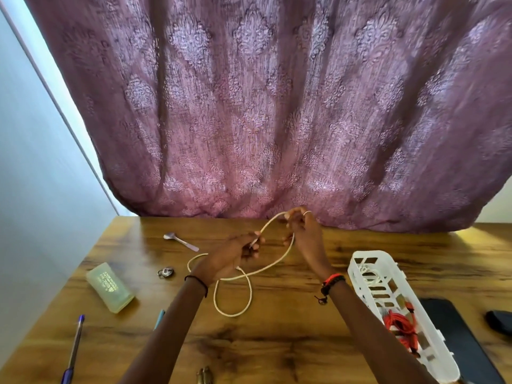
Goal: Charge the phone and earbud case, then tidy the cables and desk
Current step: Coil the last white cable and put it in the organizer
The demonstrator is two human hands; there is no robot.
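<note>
Grips the cream cable (233, 296) in the left hand (235, 254), with curled fingers closed round one strand, a little above the wooden desk (277, 342). Pinches the same cable higher up with the right hand (303, 234), between thumb and fingertips, at the top of a raised loop in front of the purple curtain (249, 106). Leaves the rest of the cable in loose loops on the desk, just beside the left wrist.

On the right: a white slotted basket (388, 289) with a red cable (399, 325) inside, and beside it a dark phone (465, 345) flat on the desk. At the right edge: a small dark object (500, 322), too cut off to identify.

On the left: a spoon (180, 241), a pale green box (110, 291), a purple pen (73, 353).
</note>
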